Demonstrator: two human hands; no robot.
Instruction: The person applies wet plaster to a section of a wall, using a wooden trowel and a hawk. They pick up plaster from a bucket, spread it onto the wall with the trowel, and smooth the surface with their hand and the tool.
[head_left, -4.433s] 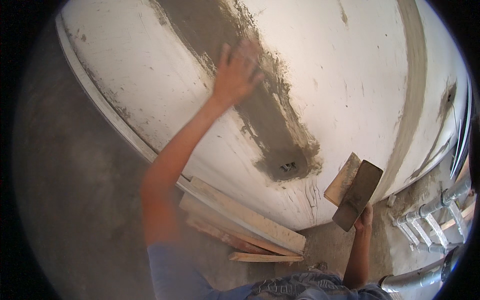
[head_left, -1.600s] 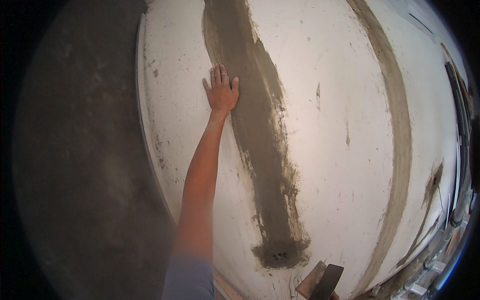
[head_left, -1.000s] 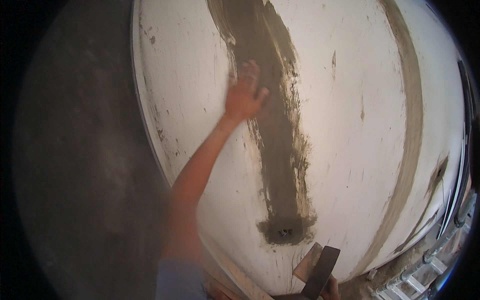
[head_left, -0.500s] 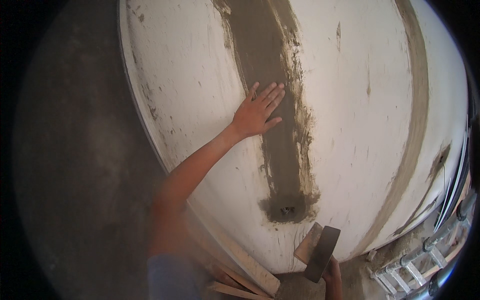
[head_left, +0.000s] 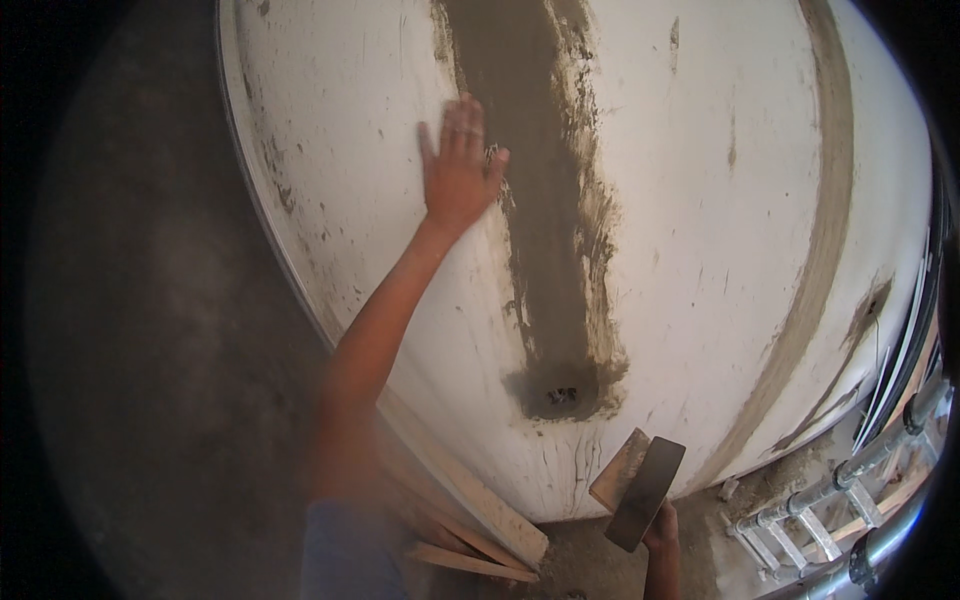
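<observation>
My left hand (head_left: 462,175), open with its fingers apart, lies at the left edge of a broad strip of wet grey plaster (head_left: 530,250) on the white wall (head_left: 700,200). Fine motion blur softens its fingertips. Low in the view, my right hand (head_left: 660,530) grips a dark rectangular trowel (head_left: 650,485), with a lighter board or float (head_left: 615,470) overlapping behind it. Above them, the plaster strip ends around a small recess (head_left: 562,396) with what may be wire ends inside.
Timber boards (head_left: 480,490) lean at the wall's foot. A metal ladder (head_left: 800,540) lies lower right, beside thin pipes (head_left: 880,390). A second, narrower plaster band (head_left: 820,230) runs to the right. A dark grey surface (head_left: 180,300) fills the left side.
Since half a second ago, my left hand has moved up and leftward along the strip. The trowel and board in my right hand appear slightly higher as the view has shifted.
</observation>
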